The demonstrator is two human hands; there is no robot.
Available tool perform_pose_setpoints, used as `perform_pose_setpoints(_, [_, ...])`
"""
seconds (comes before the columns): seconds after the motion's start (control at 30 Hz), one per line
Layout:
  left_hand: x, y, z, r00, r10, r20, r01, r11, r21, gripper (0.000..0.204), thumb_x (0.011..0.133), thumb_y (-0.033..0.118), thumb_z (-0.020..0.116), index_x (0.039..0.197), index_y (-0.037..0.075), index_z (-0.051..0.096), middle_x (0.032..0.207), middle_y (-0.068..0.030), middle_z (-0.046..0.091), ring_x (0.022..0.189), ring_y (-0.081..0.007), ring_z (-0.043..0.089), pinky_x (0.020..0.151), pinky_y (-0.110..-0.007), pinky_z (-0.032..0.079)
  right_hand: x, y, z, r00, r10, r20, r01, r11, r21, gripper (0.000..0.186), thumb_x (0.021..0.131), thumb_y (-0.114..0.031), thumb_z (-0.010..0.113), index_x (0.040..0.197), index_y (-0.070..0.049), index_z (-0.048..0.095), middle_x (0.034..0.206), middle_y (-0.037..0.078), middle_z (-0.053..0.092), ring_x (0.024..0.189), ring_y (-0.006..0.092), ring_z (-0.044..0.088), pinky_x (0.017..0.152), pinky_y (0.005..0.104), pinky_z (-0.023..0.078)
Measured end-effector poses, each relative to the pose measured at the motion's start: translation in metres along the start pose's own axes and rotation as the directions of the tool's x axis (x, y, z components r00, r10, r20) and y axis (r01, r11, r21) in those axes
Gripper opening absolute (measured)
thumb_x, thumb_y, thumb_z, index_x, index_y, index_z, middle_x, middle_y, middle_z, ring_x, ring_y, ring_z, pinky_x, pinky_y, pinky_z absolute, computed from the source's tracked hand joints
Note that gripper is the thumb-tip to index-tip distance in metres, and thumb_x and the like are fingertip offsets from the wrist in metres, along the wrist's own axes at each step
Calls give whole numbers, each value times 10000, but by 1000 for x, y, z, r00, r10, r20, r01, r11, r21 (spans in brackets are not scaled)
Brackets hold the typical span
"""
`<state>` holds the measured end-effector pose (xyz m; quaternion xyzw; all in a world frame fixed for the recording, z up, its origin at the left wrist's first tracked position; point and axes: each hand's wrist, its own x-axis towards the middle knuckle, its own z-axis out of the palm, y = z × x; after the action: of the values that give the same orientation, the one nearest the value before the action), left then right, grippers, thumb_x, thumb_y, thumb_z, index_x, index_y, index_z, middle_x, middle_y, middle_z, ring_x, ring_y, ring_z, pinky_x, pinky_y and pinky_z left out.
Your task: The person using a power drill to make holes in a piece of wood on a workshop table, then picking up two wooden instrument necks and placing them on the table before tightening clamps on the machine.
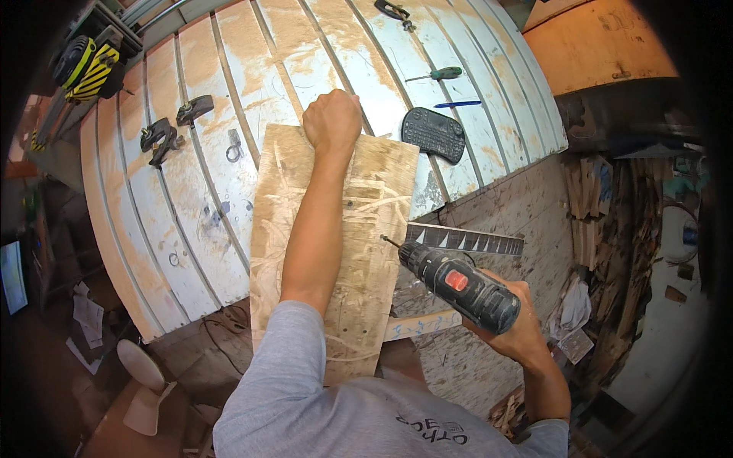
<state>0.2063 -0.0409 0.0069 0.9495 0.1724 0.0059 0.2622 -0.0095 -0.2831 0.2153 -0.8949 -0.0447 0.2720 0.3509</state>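
Note:
A worn plywood board [374, 267] with routed grooves and several small holes lies over the bench's near edge and reaches back to my body. My left hand [334, 118] is closed at the board's far edge, its fingers curled over and partly hidden, the forearm lying across the wood. In my right hand [515, 324] is a black cordless drill [462, 286] with a red patch. Its bit points left, the tip over the board's right side near a hole; contact is hard to tell. A dark fretboard [473, 242] with white triangular inlays sticks out from the board's right edge.
The dusty slotted bench [229, 84] holds black clamps [160, 140], a small black keyboard [433, 135], a blue pen [458, 104] and a green-handled screwdriver [445, 74]. A pale wooden strip [424, 324] juts out below the drill. Scrap wood [599, 252] is stacked at right.

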Motion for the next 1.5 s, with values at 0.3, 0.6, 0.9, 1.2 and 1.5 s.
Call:
perform_pose_setpoints(0.3, [0,-2,4,998,29,-57,-30,999,-18,316,931,240,601,760,22,752,792,-204,739,748,-334,739,684,-433,567,27,-53,-26,984,104,143,-53,945,-323,347,751,-147,794,1058,-13,701,953,151,732,897,348,663,921,401,482])
perform_pose_setpoints(0.6, [4,-5,4,999,-19,35,22,995,-92,389,952,377,648,835,24,765,854,-196,752,815,-350,738,739,-445,567,41,-85,-24,971,180,159,-82,872,-482,236,773,-210,786,933,-52,715,896,146,718,920,342,638,933,408,450])
perform_pose_setpoints(0.9, [2,-7,9,996,45,-74,-51,996,-76,195,851,103,621,715,48,750,752,-188,739,684,-280,741,589,-378,560,53,-90,-22,962,198,188,-109,910,-401,197,766,-155,784,892,-25,706,784,160,700,743,342,670,788,412,525])
perform_pose_setpoints(1.2, [3,-8,13,992,44,-116,-52,996,-70,187,820,74,635,666,58,739,706,-182,727,646,-264,729,541,-363,533,54,-99,-21,938,306,164,-181,834,-521,311,740,-189,823,984,-38,703,966,183,678,943,333,633,897,419,502])
perform_pose_setpoints(1.5, [1,-7,17,986,60,-158,-73,994,-78,191,799,36,636,632,63,724,661,-172,712,600,-242,711,488,-342,498,45,-67,-11,973,115,202,-15,898,-440,454,699,-89,806,1129,-20,678,910,180,683,851,394,632,853,412,520])
